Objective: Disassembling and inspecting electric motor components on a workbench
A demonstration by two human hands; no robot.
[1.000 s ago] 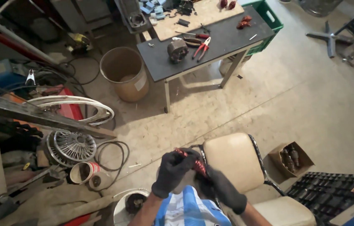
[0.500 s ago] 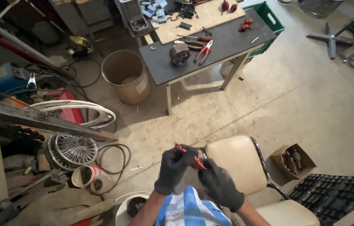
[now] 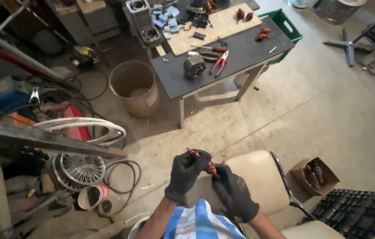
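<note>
Small red coil of wire (image 3: 208, 167) is pinched between both gloved hands, held in mid-air over the concrete floor (image 3: 329, 115), near edge of scene, just left of the cream chair (image 3: 258, 177). What the red thing is exactly: too small to tell, looks like twisted wire.

Risk, as a judgement: thick gloves dull the feel, so the thin piece could slip out and drop to the floor, maybe roll left into the clutter by the fan guard (image 3: 79, 170) and paint cans (image 3: 92, 197). Pulling the ends unevenly could kink or snap it. A sharp end could poke through a glove.

Left hand (image 3: 187, 172): raised, fingers curled shut over the coil's upper end, back of glove toward camera. Right hand (image 3: 234, 192): lower, nearer, closed on the lower end. Hands nearly touching. Forearms bent in close to the body.

Far: dark worktop (image 3: 240, 57) with red pliers (image 3: 219, 62), well apart.
</note>
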